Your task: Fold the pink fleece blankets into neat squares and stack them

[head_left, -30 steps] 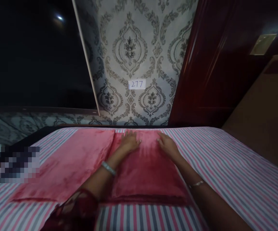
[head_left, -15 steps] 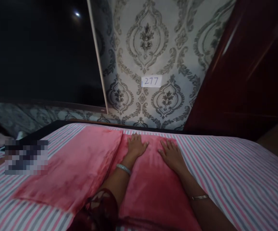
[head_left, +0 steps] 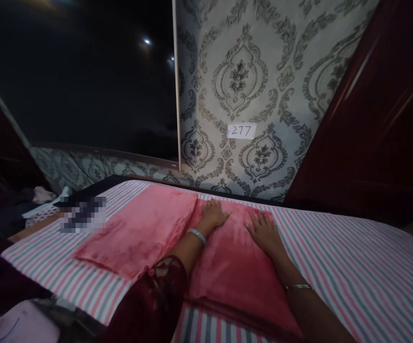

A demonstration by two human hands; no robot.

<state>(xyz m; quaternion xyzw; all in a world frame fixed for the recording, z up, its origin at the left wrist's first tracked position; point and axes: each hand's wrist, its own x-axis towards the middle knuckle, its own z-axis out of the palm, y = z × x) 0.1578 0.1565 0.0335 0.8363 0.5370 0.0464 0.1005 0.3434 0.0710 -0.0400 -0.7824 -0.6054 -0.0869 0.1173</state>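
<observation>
Two folded pieces of pink velvety cloth lie side by side on a striped table cover. My left hand [head_left: 213,213] rests flat near the far edge of the right-hand pink cloth [head_left: 238,267], fingers spread and a bracelet on the wrist. On the same cloth's far right corner lies my right hand [head_left: 265,233], also flat with fingers apart. Neither hand holds anything. Left of them is the lighter pink cloth [head_left: 138,228], its layered edge partly behind my left forearm.
The striped cover [head_left: 353,257] in white, pink and grey extends to both sides. Behind it stand a patterned wall with a paper label [head_left: 241,130], a large dark screen [head_left: 102,85] and a dark red panel [head_left: 364,124]. Fabric items [head_left: 44,195] lie at the left.
The view has shifted left, so things appear further right and more of the table's left side shows. Both hands remain flat on the same cloth.
</observation>
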